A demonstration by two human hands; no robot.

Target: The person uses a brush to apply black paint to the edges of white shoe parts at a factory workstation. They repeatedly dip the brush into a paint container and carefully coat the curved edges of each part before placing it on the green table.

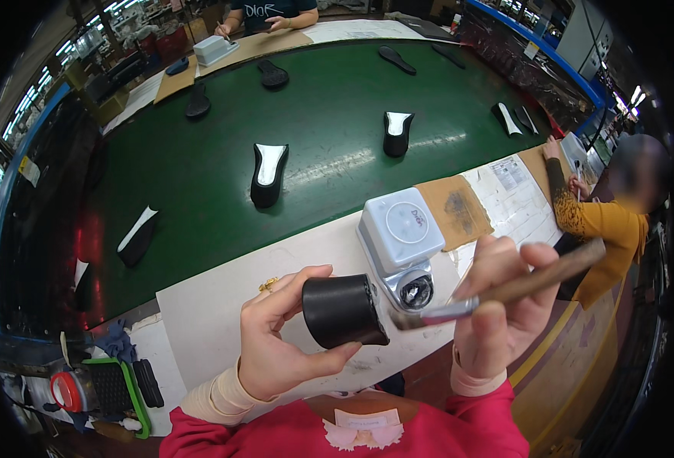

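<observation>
In my left hand (pixel 269 340) is a black block-shaped shoe heel (pixel 338 311), gripped between thumb and fingers and lying on its side. Its ragged-edged end faces right. My right hand (pixel 489 328) holds a brush (pixel 531 281) with a wooden handle and metal ferrule, its bristle end pointing left toward that end of the heel. The bristles are blurred, and I cannot tell whether they touch the heel. Just beyond both hands stands a pale blue-grey plastic pot (pixel 400 229), whose round opening (pixel 416 291) has a dark, smeared rim.
White board (pixel 222 294) and stained brown cardboard (pixel 455 210) line the near edge of a green conveyor belt (pixel 199 179). Black-and-white heel pieces (pixel 269 174) and black soles (pixel 273 75) lie on it. Co-workers sit at right (pixel 604 217) and far side (pixel 272 17). A red-lidded jar (pixel 67 391) stands lower left.
</observation>
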